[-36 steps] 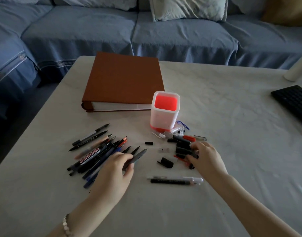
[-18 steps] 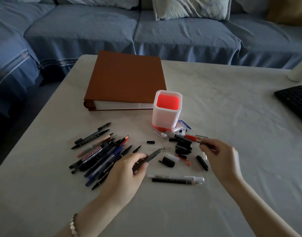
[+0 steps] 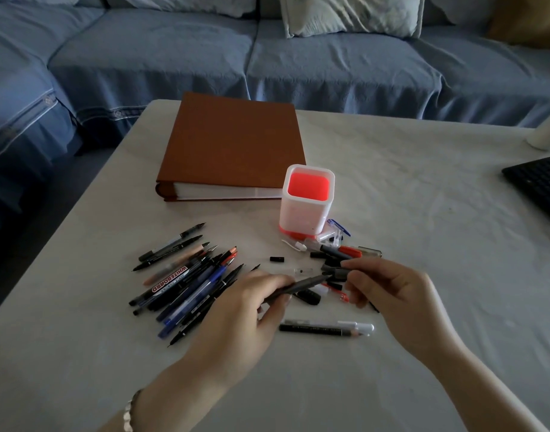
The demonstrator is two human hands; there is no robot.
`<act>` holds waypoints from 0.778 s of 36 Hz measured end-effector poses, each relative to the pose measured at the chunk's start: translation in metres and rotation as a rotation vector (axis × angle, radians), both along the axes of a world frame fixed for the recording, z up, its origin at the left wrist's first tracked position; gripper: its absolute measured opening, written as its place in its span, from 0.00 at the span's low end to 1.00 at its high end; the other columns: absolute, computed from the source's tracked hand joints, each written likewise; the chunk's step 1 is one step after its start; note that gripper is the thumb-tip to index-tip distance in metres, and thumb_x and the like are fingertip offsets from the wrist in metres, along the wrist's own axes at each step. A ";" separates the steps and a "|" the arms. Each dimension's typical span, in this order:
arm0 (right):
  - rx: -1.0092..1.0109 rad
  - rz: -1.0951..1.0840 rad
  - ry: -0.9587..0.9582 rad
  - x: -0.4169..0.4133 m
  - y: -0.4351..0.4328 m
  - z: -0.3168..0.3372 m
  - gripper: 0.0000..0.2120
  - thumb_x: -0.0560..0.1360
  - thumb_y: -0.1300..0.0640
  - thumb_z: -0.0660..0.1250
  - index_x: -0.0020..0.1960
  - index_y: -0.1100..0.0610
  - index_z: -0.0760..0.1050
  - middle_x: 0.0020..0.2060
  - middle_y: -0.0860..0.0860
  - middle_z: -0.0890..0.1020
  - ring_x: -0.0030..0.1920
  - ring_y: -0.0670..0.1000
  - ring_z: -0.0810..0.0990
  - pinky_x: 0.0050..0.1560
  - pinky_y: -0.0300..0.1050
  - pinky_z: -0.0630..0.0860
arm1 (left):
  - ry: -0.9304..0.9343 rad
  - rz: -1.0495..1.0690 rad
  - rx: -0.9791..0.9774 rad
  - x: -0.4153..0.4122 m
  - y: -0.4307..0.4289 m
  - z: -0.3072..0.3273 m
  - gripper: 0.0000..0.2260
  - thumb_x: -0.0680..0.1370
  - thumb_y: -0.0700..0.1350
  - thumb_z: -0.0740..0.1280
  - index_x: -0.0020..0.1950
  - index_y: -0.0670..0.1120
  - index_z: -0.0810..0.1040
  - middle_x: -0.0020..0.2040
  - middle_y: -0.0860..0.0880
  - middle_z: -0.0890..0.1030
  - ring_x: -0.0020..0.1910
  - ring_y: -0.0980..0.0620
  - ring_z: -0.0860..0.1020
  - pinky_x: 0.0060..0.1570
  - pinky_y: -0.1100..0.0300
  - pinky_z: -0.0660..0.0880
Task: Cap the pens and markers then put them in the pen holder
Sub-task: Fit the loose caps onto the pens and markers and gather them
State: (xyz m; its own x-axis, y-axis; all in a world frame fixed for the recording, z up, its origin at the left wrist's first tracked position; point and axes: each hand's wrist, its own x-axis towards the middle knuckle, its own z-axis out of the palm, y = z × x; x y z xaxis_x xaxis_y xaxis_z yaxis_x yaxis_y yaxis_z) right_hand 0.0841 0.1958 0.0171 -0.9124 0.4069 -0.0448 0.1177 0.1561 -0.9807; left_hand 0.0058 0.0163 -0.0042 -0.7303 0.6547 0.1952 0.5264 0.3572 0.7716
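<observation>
My left hand (image 3: pixel 252 310) grips a dark grey pen (image 3: pixel 301 286), tip pointing right. My right hand (image 3: pixel 389 288) pinches a dark cap (image 3: pixel 337 273) right at that tip; whether they touch I cannot tell. A pile of uncapped pens and markers (image 3: pixel 189 282) lies to the left. Loose caps (image 3: pixel 339 252) are scattered between my hands and the white pen holder with a red inside (image 3: pixel 306 202), which stands upright just beyond. Two capped pens (image 3: pixel 326 327) lie below my hands.
A brown album (image 3: pixel 233 145) lies behind the holder. A black keyboard (image 3: pixel 538 182) sits at the right edge, with a white cylinder (image 3: pixel 548 132) beyond it. A blue sofa (image 3: pixel 267 57) runs along the far side of the table.
My left hand lifted the grey pen out of the pile and moved right. My right hand picked a cap from the cap pile and brought it left to the pen's tip.
</observation>
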 end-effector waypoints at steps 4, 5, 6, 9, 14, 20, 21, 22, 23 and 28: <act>0.046 0.073 -0.042 0.001 -0.002 0.003 0.14 0.73 0.68 0.64 0.42 0.49 0.79 0.27 0.47 0.82 0.28 0.43 0.77 0.35 0.31 0.74 | 0.008 -0.012 0.003 0.002 -0.001 0.000 0.11 0.74 0.48 0.61 0.53 0.52 0.78 0.45 0.60 0.77 0.45 0.61 0.76 0.43 0.67 0.73; 0.075 0.093 -0.051 0.002 -0.003 0.004 0.15 0.73 0.67 0.64 0.42 0.48 0.79 0.28 0.46 0.82 0.29 0.42 0.77 0.36 0.31 0.74 | 0.010 -0.015 0.008 0.002 0.000 0.001 0.10 0.74 0.47 0.61 0.53 0.53 0.78 0.45 0.60 0.77 0.45 0.61 0.76 0.42 0.67 0.73; 0.107 0.112 -0.058 0.002 -0.003 0.004 0.15 0.73 0.67 0.64 0.43 0.46 0.79 0.29 0.46 0.82 0.29 0.42 0.77 0.37 0.31 0.74 | 0.017 -0.024 0.014 0.003 0.000 0.002 0.10 0.74 0.47 0.62 0.53 0.54 0.77 0.44 0.60 0.77 0.45 0.62 0.76 0.43 0.68 0.73; 0.213 0.155 -0.069 0.005 -0.002 0.004 0.17 0.73 0.64 0.65 0.44 0.40 0.77 0.33 0.44 0.82 0.33 0.42 0.78 0.37 0.36 0.76 | 0.047 -0.053 0.023 0.002 -0.001 0.004 0.11 0.74 0.49 0.61 0.55 0.53 0.76 0.44 0.58 0.78 0.44 0.62 0.76 0.43 0.72 0.71; 0.311 0.222 -0.009 0.013 0.002 0.000 0.15 0.73 0.55 0.65 0.44 0.33 0.77 0.37 0.40 0.81 0.37 0.44 0.80 0.38 0.31 0.75 | 0.021 -0.080 0.034 0.003 -0.003 0.003 0.09 0.74 0.47 0.64 0.52 0.50 0.79 0.41 0.56 0.80 0.43 0.62 0.77 0.40 0.70 0.72; 0.353 0.253 -0.029 0.022 0.007 -0.014 0.11 0.70 0.47 0.63 0.51 0.40 0.77 0.35 0.38 0.80 0.37 0.44 0.80 0.39 0.31 0.74 | -0.002 -0.167 -0.052 0.005 0.000 0.000 0.11 0.75 0.46 0.63 0.53 0.45 0.80 0.41 0.62 0.76 0.43 0.66 0.74 0.43 0.77 0.66; 0.355 0.258 -0.033 0.024 0.008 -0.015 0.12 0.70 0.45 0.62 0.52 0.39 0.77 0.35 0.39 0.80 0.37 0.45 0.80 0.40 0.33 0.75 | 0.012 -0.188 -0.058 0.005 0.000 0.001 0.11 0.75 0.47 0.62 0.53 0.45 0.80 0.41 0.62 0.75 0.43 0.67 0.73 0.43 0.78 0.65; 0.352 0.261 -0.030 0.025 0.010 -0.015 0.11 0.70 0.46 0.63 0.52 0.38 0.76 0.35 0.39 0.80 0.36 0.45 0.80 0.40 0.33 0.75 | 0.031 -0.207 -0.065 0.006 0.001 0.001 0.11 0.76 0.48 0.62 0.53 0.46 0.79 0.42 0.62 0.74 0.42 0.67 0.73 0.44 0.78 0.65; 0.342 0.263 -0.021 0.027 0.011 -0.016 0.11 0.71 0.49 0.64 0.51 0.37 0.77 0.35 0.40 0.80 0.36 0.44 0.79 0.39 0.32 0.75 | 0.052 -0.223 -0.077 0.006 0.001 0.001 0.12 0.76 0.48 0.60 0.53 0.46 0.79 0.43 0.61 0.75 0.43 0.66 0.73 0.44 0.78 0.65; 0.379 0.244 0.056 0.031 0.008 -0.019 0.11 0.70 0.46 0.62 0.49 0.32 0.75 0.36 0.41 0.80 0.36 0.45 0.79 0.39 0.34 0.75 | 0.118 -0.241 -0.107 0.008 0.002 -0.001 0.12 0.76 0.47 0.60 0.54 0.45 0.78 0.46 0.53 0.81 0.46 0.59 0.76 0.48 0.72 0.69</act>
State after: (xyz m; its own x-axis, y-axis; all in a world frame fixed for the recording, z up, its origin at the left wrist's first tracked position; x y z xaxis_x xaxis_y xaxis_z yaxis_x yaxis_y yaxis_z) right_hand 0.1149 0.2036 -0.0016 -0.9804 0.1575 0.1180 -0.0188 0.5217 -0.8529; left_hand 0.0140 0.0185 -0.0052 -0.5270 0.8284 0.1899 0.6903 0.2869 0.6642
